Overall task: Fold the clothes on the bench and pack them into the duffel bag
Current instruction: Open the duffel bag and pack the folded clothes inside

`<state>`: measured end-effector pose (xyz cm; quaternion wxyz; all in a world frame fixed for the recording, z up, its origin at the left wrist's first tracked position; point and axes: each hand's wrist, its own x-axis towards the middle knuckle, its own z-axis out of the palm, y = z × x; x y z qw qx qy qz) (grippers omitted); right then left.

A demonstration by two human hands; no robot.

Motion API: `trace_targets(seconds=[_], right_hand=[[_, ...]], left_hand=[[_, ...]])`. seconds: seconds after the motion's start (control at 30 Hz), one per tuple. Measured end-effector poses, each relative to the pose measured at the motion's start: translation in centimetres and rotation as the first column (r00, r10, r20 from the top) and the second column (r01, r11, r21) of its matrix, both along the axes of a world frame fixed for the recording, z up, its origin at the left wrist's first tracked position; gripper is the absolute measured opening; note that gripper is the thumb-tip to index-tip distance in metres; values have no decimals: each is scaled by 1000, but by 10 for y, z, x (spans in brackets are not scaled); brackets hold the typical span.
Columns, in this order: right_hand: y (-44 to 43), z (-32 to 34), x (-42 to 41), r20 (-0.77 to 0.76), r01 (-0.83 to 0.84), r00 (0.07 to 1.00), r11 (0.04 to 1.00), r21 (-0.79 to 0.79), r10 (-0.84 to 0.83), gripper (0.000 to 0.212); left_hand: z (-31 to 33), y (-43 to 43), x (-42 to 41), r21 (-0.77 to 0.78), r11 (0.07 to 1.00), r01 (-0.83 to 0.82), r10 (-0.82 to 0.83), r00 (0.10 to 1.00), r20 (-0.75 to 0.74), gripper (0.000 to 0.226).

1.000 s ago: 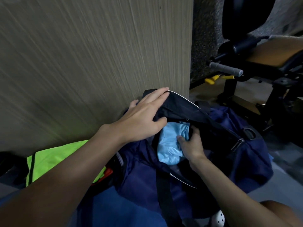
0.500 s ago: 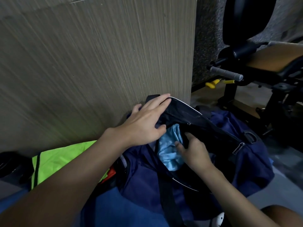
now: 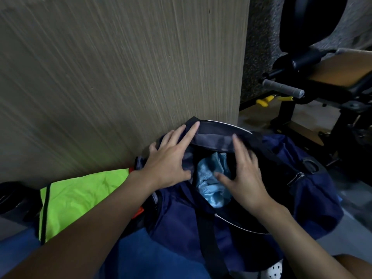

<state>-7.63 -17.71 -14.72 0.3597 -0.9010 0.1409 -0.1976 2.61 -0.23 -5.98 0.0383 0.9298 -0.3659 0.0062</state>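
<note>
Duffel bag holds a light-blue garment, left hand and right hand spread flat-fingered across its mouth

- No writing, brand mark, label or number can be read anywhere in view, not even on the duffel bag
</note>
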Motion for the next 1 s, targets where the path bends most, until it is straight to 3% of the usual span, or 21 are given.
trace_targets(seconds=[0.07,0.13,0.2,0.3,0.37,0.57,0.87,0.93,1.0], right_hand=[[3,-7,1,-44,-42,998,988,-148,36,76],[3,-13,4,-98,-92,992,985,-149,78,63],[1,-22,6,-216,-161,967,981,-106,136,66],[-2,-35,5,-473,-302,855,946,-120,213,80],[1,-37,8,-537,-333,816,933,-135,213,85],[28,-36,29,-536,-362,798,930,-59,276,92],[49,-29,41,-655,-404,729,898,-177,199,92],[47,-22,40,-599,-391,784,878,-274,162,89],[40,-17,37,-442,-383,873,848,-367,204,86]], left_hand=[[-1,2,1,18,1000,9,-9,1000,-23,133],[-2,5,0,33,999,24,-22,999,-39,135],[-2,7,-1,34,998,43,-41,998,-48,135],[-1,10,-4,47,996,74,-70,995,-70,135],[-1,12,-5,55,994,91,-86,993,-83,136],[-2,17,-7,60,992,112,-107,991,-86,135],[-2,23,-7,65,990,126,-119,988,-99,134],[-2,23,-8,64,989,134,-127,986,-107,133],[-1,24,-7,68,988,139,-130,985,-113,132]])
